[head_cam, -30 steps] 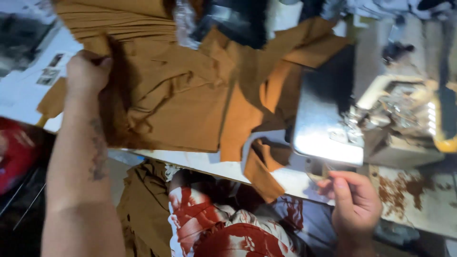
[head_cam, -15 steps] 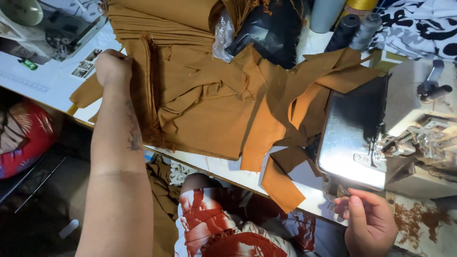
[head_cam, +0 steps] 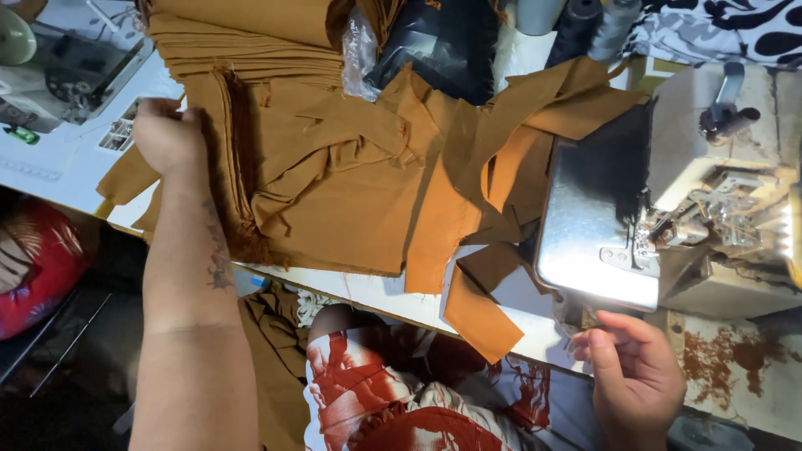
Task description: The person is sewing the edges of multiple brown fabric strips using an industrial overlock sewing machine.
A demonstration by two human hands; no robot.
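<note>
I take the sewing machine (head_cam: 668,209) as my landmark: its shiny metal plate sits at the right of the white table (head_cam: 368,292), and the table's front edge runs diagonally from the left down toward the machine's base. Left of the machine, the brown cloth (head_cam: 334,192) covers most of the tabletop, with loose strips trailing toward the plate and one strip hanging past the table edge just below and left of it, so bare table shows only as a narrow band along the front edge and a patch at far left. Above and left of the machine I see a dark bag with crinkled clear plastic (head_cam: 434,42) lying on the cloth stack, and beside it, directly above the machine, grey and dark thread cones (head_cam: 585,25). Far left of the machine, a small green-and-white label-like piece (head_cam: 21,134) lies on a second machine. My left hand (head_cam: 167,138) is stretched far from the machine, forearm running up from the lower left, fingers clamped on the folded left edge of the brown cloth. My right hand (head_cam: 635,376) hovers just below the machine's plate, fingers loosely curled; I cannot tell whether it pinches anything.
</note>
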